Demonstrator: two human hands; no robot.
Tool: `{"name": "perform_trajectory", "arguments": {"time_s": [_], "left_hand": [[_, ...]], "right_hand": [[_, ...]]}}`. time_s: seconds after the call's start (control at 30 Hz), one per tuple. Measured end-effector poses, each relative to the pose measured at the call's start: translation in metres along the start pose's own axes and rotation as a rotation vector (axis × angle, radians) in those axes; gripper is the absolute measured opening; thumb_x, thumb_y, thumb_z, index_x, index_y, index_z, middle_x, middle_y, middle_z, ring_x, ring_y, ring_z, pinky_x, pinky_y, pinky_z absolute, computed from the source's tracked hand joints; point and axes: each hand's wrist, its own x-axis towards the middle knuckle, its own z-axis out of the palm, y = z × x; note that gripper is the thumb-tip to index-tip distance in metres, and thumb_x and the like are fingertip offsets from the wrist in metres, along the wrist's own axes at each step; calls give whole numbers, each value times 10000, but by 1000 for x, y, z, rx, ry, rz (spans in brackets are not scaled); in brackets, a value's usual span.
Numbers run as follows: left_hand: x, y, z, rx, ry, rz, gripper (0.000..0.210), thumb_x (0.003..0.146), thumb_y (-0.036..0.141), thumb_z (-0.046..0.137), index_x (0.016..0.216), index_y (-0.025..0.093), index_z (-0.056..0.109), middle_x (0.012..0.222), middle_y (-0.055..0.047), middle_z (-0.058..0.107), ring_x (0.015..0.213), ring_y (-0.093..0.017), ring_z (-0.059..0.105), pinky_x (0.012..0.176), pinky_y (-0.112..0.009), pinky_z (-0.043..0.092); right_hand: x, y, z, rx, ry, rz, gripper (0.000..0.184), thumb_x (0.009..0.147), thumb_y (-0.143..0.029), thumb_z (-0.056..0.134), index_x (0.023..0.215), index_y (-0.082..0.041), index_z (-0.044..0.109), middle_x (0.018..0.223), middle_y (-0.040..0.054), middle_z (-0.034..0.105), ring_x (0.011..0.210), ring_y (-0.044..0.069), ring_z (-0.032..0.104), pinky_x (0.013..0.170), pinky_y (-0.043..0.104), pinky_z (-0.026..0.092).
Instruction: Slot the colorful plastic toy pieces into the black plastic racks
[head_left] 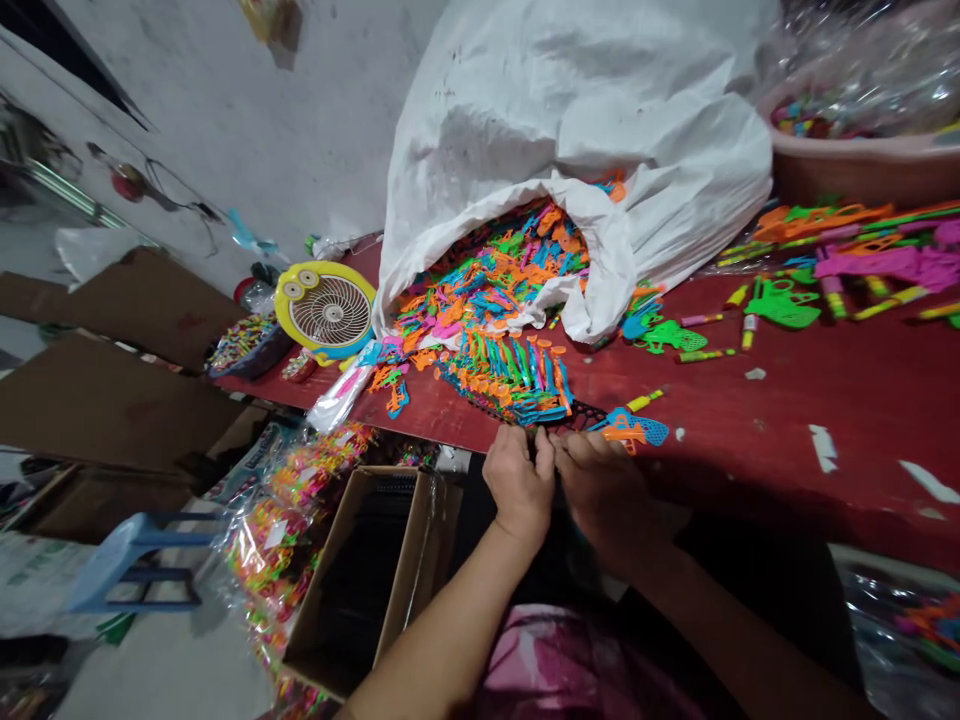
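My left hand (520, 482) and my right hand (604, 492) are side by side at the front edge of the red table. Both are closed, with fingers and thumbs pressed together at the near end of a black lattice strip (589, 416). The pinched part is mostly hidden by the fingers. Just beyond them lies a neat row of small colourful plastic toy pieces (517, 375), green, blue and orange, along the strip. To the right of the strip rest a blue mesh paddle-shaped piece (654, 430) and an orange toy gun piece (624, 430).
A big white sack (570, 110) spills colourful toy pieces (495, 270) onto the red table (720, 400). Left of it stands a yellow fan (330, 312). A pink basin (885, 160) is at the back right. Below are a cardboard box (424, 550) and a blue stool (120, 560).
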Motion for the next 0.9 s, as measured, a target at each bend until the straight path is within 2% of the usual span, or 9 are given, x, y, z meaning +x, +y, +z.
{"name": "perform_trajectory", "arguments": {"time_s": [0.13,0.27,0.37,0.5,0.6,0.67,0.73,0.8,0.9], "left_hand": [[0,1,0,60,-33,0,207,892,221,599,694,190,545,682,-4,565,632,-145,528,613,-271,345],[1,3,-1,97,-115,5,217,906,221,600,692,189,578,678,-3,600,642,-147,554,628,-282,323],[2,2,-2,76,-140,15,226,921,206,575,696,190,595,688,-8,615,649,-153,569,623,-284,314],[0,-3,-7,12,-149,35,269,921,220,573,655,189,552,666,-6,582,647,-160,558,617,-281,317],[-5,-10,-9,-143,-143,-7,291,905,287,604,651,194,496,647,17,528,631,-145,522,618,-264,343],[-9,-13,-7,-251,-95,-74,301,886,329,625,669,197,464,665,25,498,632,-134,500,625,-251,369],[-13,-15,-6,-325,-35,-123,288,867,348,644,707,200,455,709,21,495,661,-132,504,645,-248,399],[-15,-15,-8,-383,22,-145,243,856,348,655,781,198,478,758,11,511,703,-138,526,668,-252,427],[-9,-13,-22,-429,142,-103,169,874,306,628,914,190,512,831,-12,526,748,-146,541,697,-271,454]], "right_hand": [[-2,3,1,-1,-15,-42,314,901,-73,456,1169,-124,612,1073,109,616,1029,260,497,887,416,414],[2,5,-1,-46,-74,-62,249,894,-97,489,1081,-133,650,950,91,616,876,240,497,759,384,407],[7,3,-2,-46,-34,-44,247,913,-113,488,1087,-129,662,921,91,632,862,228,507,750,358,395],[7,8,-12,65,10,-19,294,950,-116,422,1081,-149,682,903,81,647,880,203,528,794,318,415],[4,34,-31,133,27,-1,317,945,-113,405,1081,-161,687,967,89,651,916,195,541,820,302,435],[5,60,-46,95,27,49,325,942,-129,404,1096,-159,688,1010,104,651,940,209,545,827,315,442],[9,87,-58,8,-47,59,331,927,-136,422,1120,-160,690,1046,113,654,953,225,551,835,339,443],[15,108,-63,-37,-151,-2,377,907,-97,419,1164,-186,680,1127,103,648,1010,221,557,890,351,428],[25,122,-62,-69,-258,-77,397,887,-74,442,1171,-219,678,1101,80,659,1009,198,569,911,334,406]]}}
